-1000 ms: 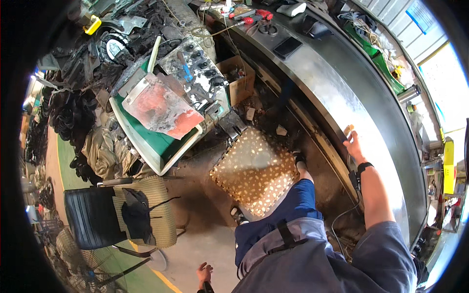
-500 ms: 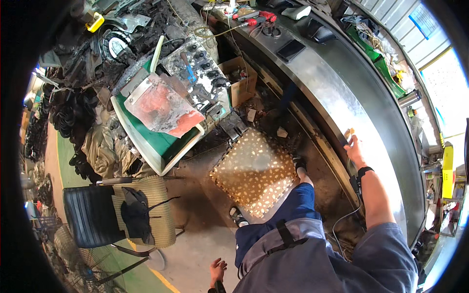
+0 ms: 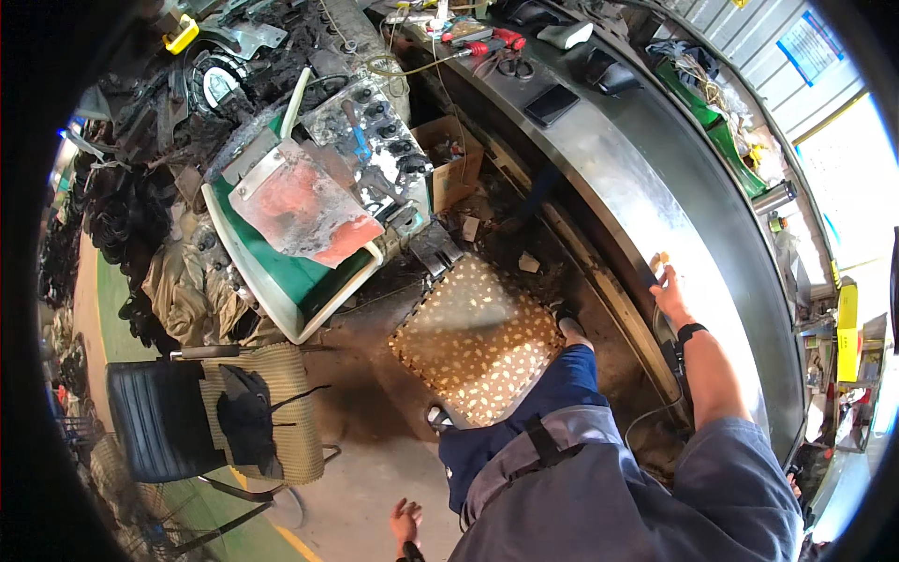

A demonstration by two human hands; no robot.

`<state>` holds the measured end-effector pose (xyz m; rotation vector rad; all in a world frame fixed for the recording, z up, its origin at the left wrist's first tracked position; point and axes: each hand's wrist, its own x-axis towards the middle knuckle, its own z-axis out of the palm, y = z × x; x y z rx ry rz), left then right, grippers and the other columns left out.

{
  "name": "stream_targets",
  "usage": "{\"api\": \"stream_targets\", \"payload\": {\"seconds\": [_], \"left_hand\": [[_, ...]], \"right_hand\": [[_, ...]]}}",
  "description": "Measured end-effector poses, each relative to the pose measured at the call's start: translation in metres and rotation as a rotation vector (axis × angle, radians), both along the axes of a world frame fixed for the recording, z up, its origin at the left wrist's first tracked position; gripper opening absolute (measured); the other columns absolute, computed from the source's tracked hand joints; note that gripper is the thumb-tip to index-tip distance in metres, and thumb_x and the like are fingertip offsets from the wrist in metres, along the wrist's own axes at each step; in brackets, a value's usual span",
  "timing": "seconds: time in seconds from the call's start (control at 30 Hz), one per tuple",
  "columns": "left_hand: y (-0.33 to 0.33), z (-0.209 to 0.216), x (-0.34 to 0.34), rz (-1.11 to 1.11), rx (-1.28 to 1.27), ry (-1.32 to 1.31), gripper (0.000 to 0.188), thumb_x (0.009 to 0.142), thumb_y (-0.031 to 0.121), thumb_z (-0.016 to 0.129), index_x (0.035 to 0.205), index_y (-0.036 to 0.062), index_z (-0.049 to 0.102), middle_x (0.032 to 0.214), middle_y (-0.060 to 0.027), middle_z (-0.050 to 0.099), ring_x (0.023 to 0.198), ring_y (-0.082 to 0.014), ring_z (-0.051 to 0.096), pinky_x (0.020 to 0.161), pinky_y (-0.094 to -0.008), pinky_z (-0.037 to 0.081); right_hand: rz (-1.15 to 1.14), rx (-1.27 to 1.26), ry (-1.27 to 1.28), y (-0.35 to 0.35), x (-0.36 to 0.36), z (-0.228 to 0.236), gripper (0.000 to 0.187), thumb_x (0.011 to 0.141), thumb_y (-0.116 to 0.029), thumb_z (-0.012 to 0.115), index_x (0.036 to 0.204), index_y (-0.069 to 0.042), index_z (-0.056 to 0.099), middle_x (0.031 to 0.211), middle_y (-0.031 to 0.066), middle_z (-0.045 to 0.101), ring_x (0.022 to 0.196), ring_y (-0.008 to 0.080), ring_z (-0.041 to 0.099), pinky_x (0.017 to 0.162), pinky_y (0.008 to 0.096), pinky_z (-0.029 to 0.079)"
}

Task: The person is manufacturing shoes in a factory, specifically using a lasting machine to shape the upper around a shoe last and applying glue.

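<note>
At the inner metal edge of the long curved conveyor [image 3: 626, 183], my right hand [image 3: 674, 302] reaches out with a dark band on its wrist. Its bent fingertips meet around a small orange-yellow thing [image 3: 661, 258], too small to name. Low in the picture, my left hand [image 3: 406, 521] hangs beside my body, fingers loosely apart and holding nothing. A dark phone [image 3: 552, 105] lies farther along the metal edge. Beyond it are a red-handled tool [image 3: 506, 39] and dark-handled scissors [image 3: 516, 66].
A speckled brown mat [image 3: 482, 342] lies under my feet. To the left are a chair [image 3: 159, 417] with a dark cloth [image 3: 248, 417] on its seat, and a green-lined white bin [image 3: 239, 272] bearing a stained red sheet [image 3: 304, 206]. A cardboard box [image 3: 456, 178] stands below the conveyor.
The whole view has shifted slightly left and down. My right hand stays at the conveyor edge by the small orange-yellow thing, and my left hand still hangs low.
</note>
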<state>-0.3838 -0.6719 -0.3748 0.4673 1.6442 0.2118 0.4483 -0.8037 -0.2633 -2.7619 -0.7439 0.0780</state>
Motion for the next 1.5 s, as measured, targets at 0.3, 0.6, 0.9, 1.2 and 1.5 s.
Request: {"api": "stream_targets", "payload": {"seconds": [0.3,0.6,0.9,1.2,1.5], "left_hand": [[-0.043,0.023,0.005,-0.009,-0.096,0.005,0.044,0.093,0.003,0.058,0.135,-0.0048,0.050,0.109,-0.0191,0.069,0.091,-0.0267,0.070,0.078,-0.0381,0.058],[-0.044,0.037,-0.027,0.062,-0.098,0.075,0.045,0.093,0.003,0.058,0.136,-0.0031,0.049,0.108,-0.0173,0.069,0.087,-0.0265,0.070,0.075,-0.0377,0.057],[-0.035,-0.002,-0.009,-0.502,0.207,-0.086,0.041,0.090,0.034,0.067,0.114,0.0010,0.069,0.093,-0.0082,0.072,0.082,-0.0206,0.064,0.074,-0.0349,0.053],[0.203,-0.016,0.117,-0.551,0.241,-0.162,0.023,0.099,0.021,0.056,0.096,0.0020,0.068,0.089,-0.0060,0.065,0.079,-0.0176,0.057,0.072,-0.0317,0.050],[0.310,0.159,0.520,-1.610,0.793,-0.139,0.027,0.093,0.017,0.063,0.116,0.0022,0.066,0.104,-0.0210,0.071,0.090,-0.0386,0.069,0.078,-0.0417,0.055]], "right_hand": [[-0.069,-0.020,0.073,0.008,-0.002,0.007,0.054,0.077,-0.007,0.079,0.123,-0.009,0.052,0.097,0.0109,0.057,0.092,0.0305,0.054,0.083,0.0454,0.045],[-0.099,-0.061,0.100,0.009,0.003,-0.010,0.061,0.076,-0.008,0.082,0.129,-0.007,0.051,0.093,0.0103,0.059,0.094,0.0322,0.056,0.083,0.0466,0.045],[-0.123,0.144,0.057,-0.043,0.044,-0.046,0.070,0.081,0.000,0.072,0.142,-0.010,0.040,0.087,0.0094,0.059,0.078,0.0224,0.059,0.072,0.0403,0.051],[-0.160,0.031,0.028,0.062,-0.020,0.035,0.035,0.075,-0.004,0.073,0.107,-0.007,0.060,0.069,0.0122,0.062,0.067,0.0284,0.063,0.064,0.0443,0.051],[0.037,-0.359,0.230,0.095,-0.005,0.086,0.044,0.080,-0.027,0.077,0.116,-0.007,0.061,0.089,0.0219,0.069,0.092,0.0442,0.066,0.080,0.0563,0.051]]}}
